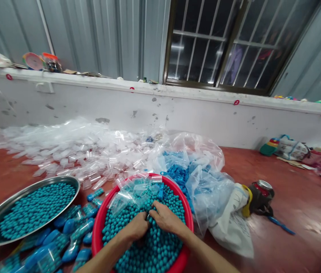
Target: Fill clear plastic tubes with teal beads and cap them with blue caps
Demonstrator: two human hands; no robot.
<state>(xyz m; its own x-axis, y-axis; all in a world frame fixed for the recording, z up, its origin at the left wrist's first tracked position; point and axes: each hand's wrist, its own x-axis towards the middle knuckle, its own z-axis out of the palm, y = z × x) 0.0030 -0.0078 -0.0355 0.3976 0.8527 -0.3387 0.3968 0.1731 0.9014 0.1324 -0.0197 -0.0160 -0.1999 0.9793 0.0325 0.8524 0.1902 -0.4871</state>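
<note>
Both hands are close together over a red basin (95, 239) full of small teal balls (149, 250). My left hand (138, 226) is closed, its curled fingers low over the balls; what it holds is hidden. My right hand (164, 217) has its fingers bent and pressed together, meeting the left hand's fingertips. A small shiny bit shows between the hands, too small to name. Clear plastic cases (122, 199) lie on the balls at the basin's far side, beside a small blue piece (161, 189).
At left stands a steel bowl (76, 188) of teal balls, with filled blue-ended packs (76, 237) beside it. Clear cases (72, 151) are heaped along the wall. A plastic bag (206, 189) of blue parts (177, 174), a white sack (236, 231) and a lidded jar (263, 187) are at right.
</note>
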